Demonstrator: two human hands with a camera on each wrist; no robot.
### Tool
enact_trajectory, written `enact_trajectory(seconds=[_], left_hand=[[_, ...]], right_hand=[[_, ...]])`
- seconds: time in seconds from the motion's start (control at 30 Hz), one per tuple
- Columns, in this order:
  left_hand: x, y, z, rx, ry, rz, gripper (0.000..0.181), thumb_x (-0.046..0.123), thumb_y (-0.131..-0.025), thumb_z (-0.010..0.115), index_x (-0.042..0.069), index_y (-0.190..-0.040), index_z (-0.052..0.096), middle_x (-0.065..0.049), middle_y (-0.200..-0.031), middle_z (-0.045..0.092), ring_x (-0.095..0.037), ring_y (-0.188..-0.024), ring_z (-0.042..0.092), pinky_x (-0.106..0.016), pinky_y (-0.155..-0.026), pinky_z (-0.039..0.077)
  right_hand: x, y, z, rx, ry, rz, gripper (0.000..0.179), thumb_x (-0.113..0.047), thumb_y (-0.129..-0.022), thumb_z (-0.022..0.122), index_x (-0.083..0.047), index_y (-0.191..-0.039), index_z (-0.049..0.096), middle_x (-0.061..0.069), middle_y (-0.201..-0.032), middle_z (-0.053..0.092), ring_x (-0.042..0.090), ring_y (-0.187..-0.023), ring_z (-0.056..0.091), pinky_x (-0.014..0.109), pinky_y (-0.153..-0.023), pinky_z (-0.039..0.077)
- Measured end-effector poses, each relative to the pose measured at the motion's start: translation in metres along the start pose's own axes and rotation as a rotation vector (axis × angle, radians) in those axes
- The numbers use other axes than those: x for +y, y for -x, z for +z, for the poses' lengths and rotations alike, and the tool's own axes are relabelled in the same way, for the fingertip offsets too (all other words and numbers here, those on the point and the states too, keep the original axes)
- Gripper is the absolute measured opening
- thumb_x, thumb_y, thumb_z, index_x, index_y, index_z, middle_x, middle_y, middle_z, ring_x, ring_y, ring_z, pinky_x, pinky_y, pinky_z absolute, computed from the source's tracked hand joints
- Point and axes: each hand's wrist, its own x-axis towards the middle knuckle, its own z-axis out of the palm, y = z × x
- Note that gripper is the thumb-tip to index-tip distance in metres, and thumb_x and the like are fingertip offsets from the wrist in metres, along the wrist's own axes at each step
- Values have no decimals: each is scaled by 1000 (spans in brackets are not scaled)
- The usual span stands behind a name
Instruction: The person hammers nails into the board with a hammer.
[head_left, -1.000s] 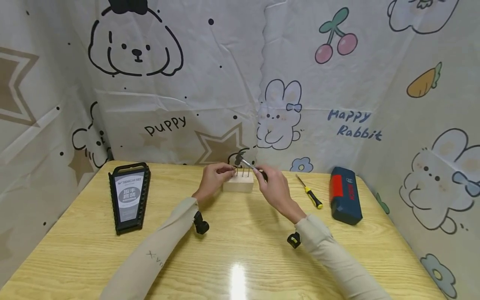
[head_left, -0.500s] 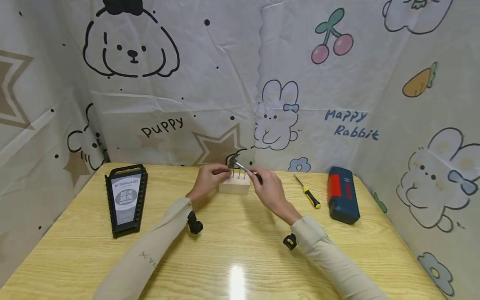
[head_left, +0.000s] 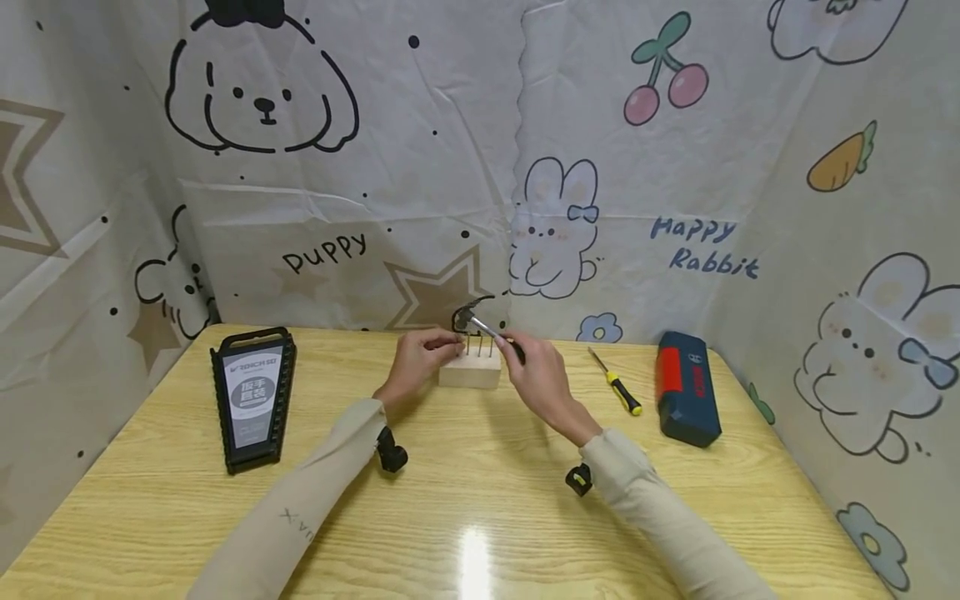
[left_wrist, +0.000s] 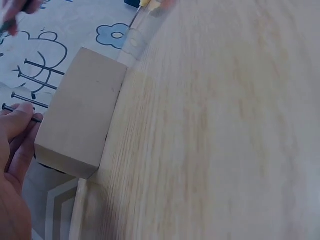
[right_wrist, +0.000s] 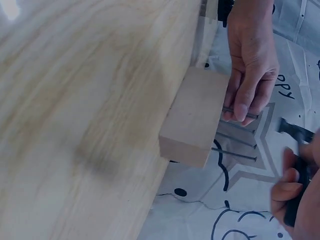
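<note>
A pale wooden block (head_left: pixel 469 377) sits near the table's back edge with several nails (right_wrist: pixel 235 153) standing up from its top. My left hand (head_left: pixel 420 360) pinches the leftmost nail (right_wrist: pixel 252 116) between thumb and fingers, close to the block. My right hand (head_left: pixel 542 377) grips a hammer (head_left: pixel 486 328) by its dark handle. The hammer head (right_wrist: pixel 295 131) is held above the nails on the left side, apart from them in the right wrist view. Only part of the right hand shows, blurred, at the top left corner of the left wrist view.
A black wrench-set rack (head_left: pixel 253 400) lies at the left of the table (head_left: pixel 480 500). To the right are a yellow-and-black screwdriver (head_left: pixel 617 385) and a dark blue and red Bosch case (head_left: pixel 687 390). A printed cloth (head_left: pixel 420 183) hangs behind the table.
The hammer head has shifted slightly left over the block and risen a little in the last half second. My left hand keeps its pinch on the nail. The head view has shifted slightly.
</note>
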Motion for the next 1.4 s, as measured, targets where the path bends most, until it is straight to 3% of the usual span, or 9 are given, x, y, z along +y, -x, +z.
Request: enact_trajectory(seconds=[0.17,0.37,0.57,0.67,0.8,0.9,1.03,1.2,1.4], left_hand=[[-1,0,3,13,43,14,13,4,-92,80,-3,-103,81,-19,-104,78,-30,-96,76,-16,-81,59],[0,1,6,36,50,44,10,2,-91,81,-5,-98,80,-21,-101,77,-31,-91,76,-15,-77,59],[0,1,6,31,41,38,12,3,-92,80,-3,-102,80,-19,-102,77,-21,-89,75,-15,-76,59],[1,0,4,39,41,44,10,1,-92,79,-4,-100,80,-20,-101,77,-28,-90,77,-15,-76,59],[0,-1,5,42,44,53,10,0,-91,79,-7,-99,79,-23,-101,77,-37,-93,76,-14,-77,59],[0,-1,5,42,45,41,13,1,-91,80,-7,-102,78,-24,-103,76,-39,-94,75,-13,-77,58],[1,1,5,51,44,12,16,1,-92,79,-8,-104,78,-25,-105,75,-41,-95,74,-12,-75,57],[1,2,4,43,21,5,15,5,-92,80,-5,-104,79,-22,-105,76,-37,-94,74,-12,-74,56],[-1,2,4,47,6,17,12,6,-92,80,-1,-102,80,-18,-102,78,-28,-89,74,-14,-74,57]], right_hand=[[-3,-1,2,98,-52,-43,23,-16,-110,57,1,-115,72,12,-88,69,17,-65,55,31,-58,46],[-3,1,1,6,75,-36,20,-16,-108,61,-1,-106,74,5,-75,65,10,-57,46,25,-52,38],[-6,-4,-6,199,-33,-115,19,-11,-109,58,2,-115,69,13,-90,67,22,-67,56,36,-58,48],[-6,-3,-3,118,17,-107,18,-12,-109,58,1,-112,70,11,-89,68,22,-69,57,36,-59,49],[-5,0,1,-48,97,-35,20,-16,-108,60,-2,-103,73,5,-77,64,14,-62,50,29,-54,41],[-4,-2,-6,-53,50,32,22,-16,-109,58,-2,-103,73,5,-74,58,15,-59,45,28,-54,37],[-1,-8,-23,-69,-10,119,22,-13,-111,53,1,-111,71,10,-79,59,18,-62,47,31,-56,40],[11,-10,-39,-201,19,306,24,-9,-111,51,9,-119,66,18,-91,66,20,-68,54,30,-57,44],[33,-1,-38,-375,48,526,31,-11,-113,44,13,-124,61,17,-92,63,18,-67,51,27,-56,42]])
